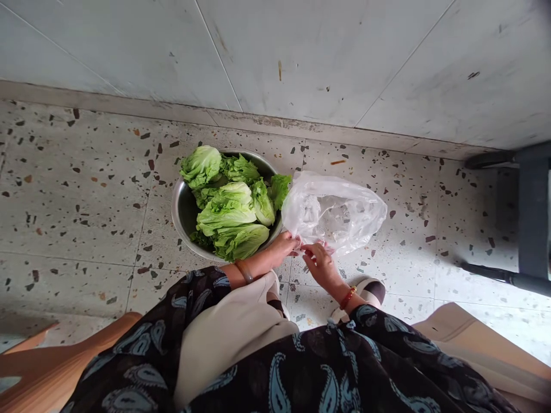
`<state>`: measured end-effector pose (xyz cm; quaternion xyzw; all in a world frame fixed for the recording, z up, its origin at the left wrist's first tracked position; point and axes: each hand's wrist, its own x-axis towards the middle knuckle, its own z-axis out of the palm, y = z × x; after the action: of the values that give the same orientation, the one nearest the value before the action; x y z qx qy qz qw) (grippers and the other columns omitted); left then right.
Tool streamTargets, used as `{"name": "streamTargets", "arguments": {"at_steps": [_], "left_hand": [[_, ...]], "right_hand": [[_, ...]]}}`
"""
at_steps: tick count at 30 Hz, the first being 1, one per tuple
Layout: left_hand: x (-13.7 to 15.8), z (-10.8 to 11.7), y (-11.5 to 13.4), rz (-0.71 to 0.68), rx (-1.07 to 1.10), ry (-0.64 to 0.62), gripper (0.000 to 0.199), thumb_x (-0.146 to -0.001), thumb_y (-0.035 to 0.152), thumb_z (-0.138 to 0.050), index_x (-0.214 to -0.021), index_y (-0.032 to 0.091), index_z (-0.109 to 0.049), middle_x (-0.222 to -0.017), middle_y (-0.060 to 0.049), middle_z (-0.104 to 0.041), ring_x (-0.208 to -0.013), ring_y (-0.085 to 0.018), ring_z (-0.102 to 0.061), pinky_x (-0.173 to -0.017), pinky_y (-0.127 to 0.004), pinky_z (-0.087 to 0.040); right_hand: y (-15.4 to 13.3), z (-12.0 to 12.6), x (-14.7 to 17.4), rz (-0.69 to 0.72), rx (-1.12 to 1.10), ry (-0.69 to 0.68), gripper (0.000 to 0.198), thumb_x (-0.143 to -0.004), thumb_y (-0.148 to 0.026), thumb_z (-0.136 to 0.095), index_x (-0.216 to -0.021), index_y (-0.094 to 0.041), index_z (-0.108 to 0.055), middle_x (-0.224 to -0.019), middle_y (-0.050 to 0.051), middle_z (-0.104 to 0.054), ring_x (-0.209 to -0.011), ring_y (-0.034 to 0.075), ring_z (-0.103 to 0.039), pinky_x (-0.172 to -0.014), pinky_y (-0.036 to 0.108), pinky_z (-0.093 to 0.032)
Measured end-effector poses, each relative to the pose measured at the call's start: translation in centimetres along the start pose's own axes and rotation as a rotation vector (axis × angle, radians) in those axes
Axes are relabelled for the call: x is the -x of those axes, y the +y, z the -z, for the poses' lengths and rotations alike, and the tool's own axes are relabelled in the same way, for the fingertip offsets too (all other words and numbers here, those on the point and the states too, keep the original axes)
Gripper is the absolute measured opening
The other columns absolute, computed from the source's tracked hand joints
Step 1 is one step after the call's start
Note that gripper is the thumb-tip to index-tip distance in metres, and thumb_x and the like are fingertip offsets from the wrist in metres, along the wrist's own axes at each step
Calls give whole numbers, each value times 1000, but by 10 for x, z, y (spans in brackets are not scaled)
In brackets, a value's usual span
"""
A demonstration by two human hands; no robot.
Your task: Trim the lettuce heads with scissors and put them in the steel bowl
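A metal basin [175, 212] heaped with several heads of green lettuce [228, 209] sits on the floor. Beside it on the right lies a clear plastic bag [359, 209], its mouth spread towards the basin and touching it. My left hand [284, 245] reaches past the basin's near side, fingers closed on the bag's near edge. Close by, my right hand [321, 265] pinches the same edge with bent fingers. The fingertips of both hands are partly hidden in the bag's folds. No lettuce shows inside the bag.
A light wall [279, 57] runs along the far side of the speckled floor [81, 189]. On the right stands a dark-legged piece of furniture [534, 218]. My shoes [370, 289] are just below the hands, and cardboard [469, 338] lies at lower right.
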<state>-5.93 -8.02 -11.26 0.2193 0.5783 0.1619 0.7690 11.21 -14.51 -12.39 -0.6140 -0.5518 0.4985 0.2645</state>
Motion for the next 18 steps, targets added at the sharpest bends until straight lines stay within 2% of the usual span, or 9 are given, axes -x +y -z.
{"name": "streamTargets", "arguments": {"at_steps": [5, 9, 12, 14, 18], "left_hand": [[-1, 0, -3, 74, 89, 37, 26, -82, 24, -81, -93, 18, -58, -92, -3, -71, -80, -16, -76, -78, -29, -57], [4, -1, 1, 112, 118, 30, 27, -80, 12, -77, -101, 17, -62, -87, -3, -72, -77, -17, -76, -77, -29, -57], [5, -4, 3, 75, 172, 13, 26, -77, 6, -73, -99, 16, -63, -88, -3, -74, -78, -15, -73, -79, -28, -58], [5, -6, 4, 65, 189, 17, 26, -76, 4, -71, -98, 16, -63, -89, -3, -74, -78, -14, -72, -79, -28, -58], [9, -7, 5, 56, 165, 21, 25, -77, 4, -72, -97, 16, -61, -92, -3, -72, -81, -14, -71, -81, -30, -60]], "right_hand": [[17, 5, -10, -109, -25, 117, 26, -93, -34, -52, -103, -22, -73, -101, 10, -71, -83, 22, -65, -73, 39, -62], [15, 0, -11, -88, -42, 106, 26, -90, -38, -59, -103, -21, -73, -100, 10, -71, -87, 23, -67, -80, 41, -62], [7, -4, -10, -74, -42, 85, 27, -87, -43, -67, -103, -21, -73, -93, 9, -69, -83, 23, -66, -76, 40, -61], [4, -4, -9, -68, -41, 78, 27, -86, -43, -70, -102, -22, -73, -95, 10, -69, -82, 23, -66, -75, 40, -61], [3, -3, -11, -78, -37, 89, 23, -83, -40, -72, -97, -22, -73, -96, 11, -70, -85, 25, -67, -83, 45, -61]]}}
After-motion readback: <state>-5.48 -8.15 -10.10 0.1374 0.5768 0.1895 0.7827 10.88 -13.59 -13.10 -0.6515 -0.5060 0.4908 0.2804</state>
